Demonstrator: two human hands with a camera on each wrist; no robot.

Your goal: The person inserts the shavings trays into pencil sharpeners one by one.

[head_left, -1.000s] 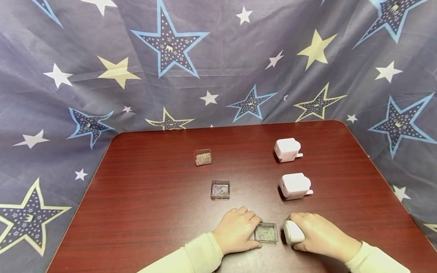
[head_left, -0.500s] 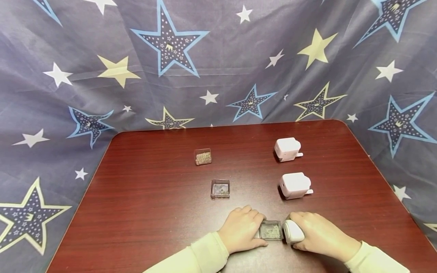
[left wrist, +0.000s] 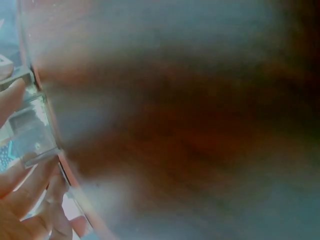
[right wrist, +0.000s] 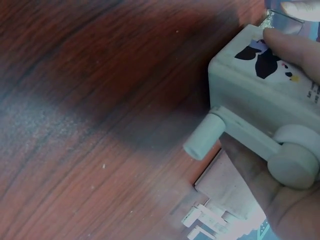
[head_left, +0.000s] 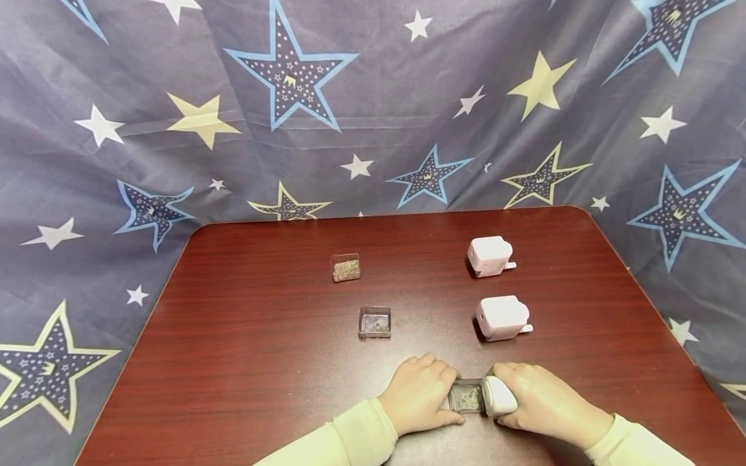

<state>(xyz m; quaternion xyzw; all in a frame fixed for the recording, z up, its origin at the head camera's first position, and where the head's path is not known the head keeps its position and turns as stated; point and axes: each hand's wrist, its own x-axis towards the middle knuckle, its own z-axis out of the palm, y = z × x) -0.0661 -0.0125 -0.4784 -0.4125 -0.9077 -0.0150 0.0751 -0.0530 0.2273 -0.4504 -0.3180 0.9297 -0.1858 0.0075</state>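
My left hand (head_left: 416, 396) holds a clear plastic shavings drawer (head_left: 467, 396) by its left end, thumb on the near side and fingers on the far side. Pale shavings lie in it. Its right end meets a white crank pencil sharpener (head_left: 499, 396), overlapping it in the head view. My right hand (head_left: 542, 401) grips that sharpener around its body. The right wrist view shows a dark penguin-like print (right wrist: 266, 62) on its face and the crank handle (right wrist: 205, 136) sticking out. In the left wrist view the drawer (left wrist: 32, 127) sits between thumb and fingers at the left edge.
Two more white crank sharpeners (head_left: 503, 317) (head_left: 490, 255) stand at the right of the red-brown table (head_left: 245, 349). Left of them lie two clear drawers, one with few shavings (head_left: 375, 323), a farther one fuller of shavings (head_left: 346, 268). A star-patterned cloth (head_left: 373, 110) hangs behind.
My left hand has moved right with the drawer, closing the gap until the drawer's end meets the sharpener. My right hand and its sharpener have stayed nearly still.
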